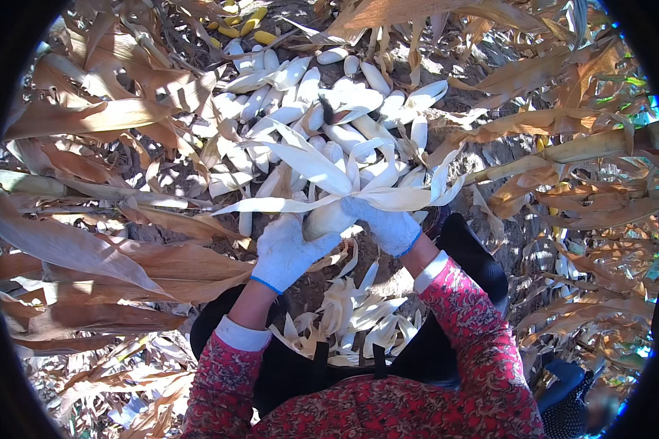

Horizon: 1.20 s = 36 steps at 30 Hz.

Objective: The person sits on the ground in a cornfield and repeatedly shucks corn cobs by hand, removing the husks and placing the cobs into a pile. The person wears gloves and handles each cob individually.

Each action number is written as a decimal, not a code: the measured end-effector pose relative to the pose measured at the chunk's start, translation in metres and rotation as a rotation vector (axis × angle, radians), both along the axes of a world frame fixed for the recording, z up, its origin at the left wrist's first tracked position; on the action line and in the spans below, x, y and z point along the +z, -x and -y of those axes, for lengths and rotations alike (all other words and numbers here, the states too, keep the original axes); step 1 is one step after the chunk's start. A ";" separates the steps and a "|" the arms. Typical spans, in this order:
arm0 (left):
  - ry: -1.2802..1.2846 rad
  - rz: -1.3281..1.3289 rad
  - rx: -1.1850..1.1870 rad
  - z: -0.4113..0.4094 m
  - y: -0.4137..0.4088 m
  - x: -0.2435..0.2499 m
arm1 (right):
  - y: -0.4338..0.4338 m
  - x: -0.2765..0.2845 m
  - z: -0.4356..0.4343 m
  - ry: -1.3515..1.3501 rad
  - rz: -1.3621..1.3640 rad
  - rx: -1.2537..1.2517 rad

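Note:
A corn ear (328,220) in pale husk is held between both hands, above the ground and in front of my knees. My left hand (290,248), in a white knit glove with a blue cuff edge, wraps the near left side of the ear. Against the ear's far end, where peeled-back husk leaves (307,167) fan out, my right hand (383,224) has its gloved fingers closed. The leaves hide some of those fingertips. Just beyond lies a heap of pale husk-covered ears (288,74).
Several bare yellow cobs (253,22) lie past the heap. Loose stripped husks (357,313) are piled between my knees. Dry corn stalks (568,151) and brown leaves (104,118) crowd in from both sides. Dotted dark fabric (568,403) shows at lower right, partly blurred.

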State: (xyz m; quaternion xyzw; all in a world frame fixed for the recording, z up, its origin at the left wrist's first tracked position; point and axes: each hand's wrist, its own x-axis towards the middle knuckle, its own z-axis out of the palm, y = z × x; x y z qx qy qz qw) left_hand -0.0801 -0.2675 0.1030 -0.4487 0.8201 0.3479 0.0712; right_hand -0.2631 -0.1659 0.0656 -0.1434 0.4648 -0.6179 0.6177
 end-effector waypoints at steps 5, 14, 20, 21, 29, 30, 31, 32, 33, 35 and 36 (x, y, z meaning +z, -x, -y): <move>-0.398 -0.406 0.085 -0.006 0.003 -0.007 | -0.006 0.008 0.001 0.033 -0.121 0.086; -0.887 -0.511 0.284 -0.026 0.013 -0.015 | -0.004 0.021 0.006 -0.023 -0.560 -0.077; -1.062 -1.000 0.318 -0.051 0.002 -0.080 | -0.015 -0.004 0.013 0.212 0.103 -0.186; -0.917 -0.976 0.285 -0.052 0.008 -0.080 | -0.015 0.000 0.014 0.208 0.370 -0.194; -0.709 -0.479 0.389 -0.043 0.024 -0.033 | -0.009 0.028 0.017 0.059 -0.497 -0.032; -0.664 -0.538 0.397 -0.047 0.028 -0.036 | -0.014 0.025 0.018 0.066 -0.378 -0.105; -0.701 -0.567 0.398 -0.051 0.027 -0.038 | -0.018 0.023 0.019 0.071 -0.258 -0.176; -0.737 -0.596 0.400 -0.053 0.026 -0.039 | -0.018 0.022 0.019 0.058 -0.240 -0.170; -0.778 -0.625 0.400 -0.056 0.029 -0.035 | -0.017 0.025 0.019 0.040 -0.223 -0.165; -0.845 -0.567 0.410 -0.060 0.030 -0.024 | -0.016 0.031 0.020 -0.007 -0.185 -0.154; -0.868 -0.552 0.384 -0.059 0.027 -0.022 | -0.014 0.036 0.021 -0.036 -0.165 -0.151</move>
